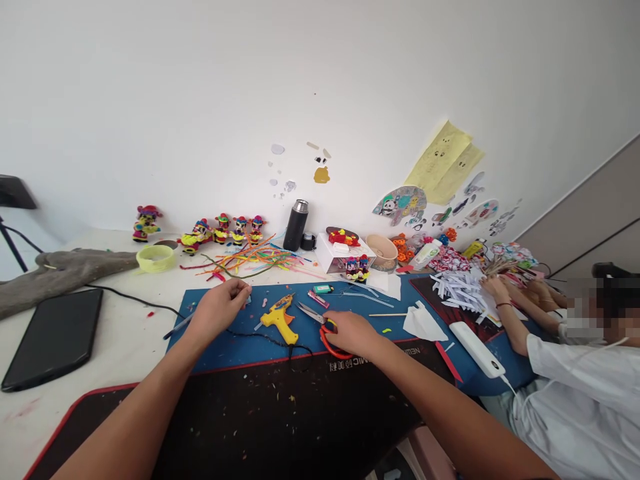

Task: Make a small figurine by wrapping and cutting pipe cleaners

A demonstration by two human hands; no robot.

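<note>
My left hand [223, 305] is over the left part of the blue mat [220, 357], fingers pinched together around something small and pale that I cannot make out. On the right, my right hand [347, 331] has its fingers at the orange-red handles of the scissors [334, 347], whose blades point up and left. Between my hands lies a yellow glue gun [283, 321] with a black cord. Behind the scissors are a green item [324, 289] and a pink one [319, 299]. A pen [179, 326] lies beside my left wrist.
A black tablet [54, 337] lies at the left. Colourful pipe cleaners [260, 257], a black thermos [295, 227] and small figures [240, 230] line the wall. At the right, a person in a white shirt [575, 387] handles paper strips [463, 293] near a white device [477, 350].
</note>
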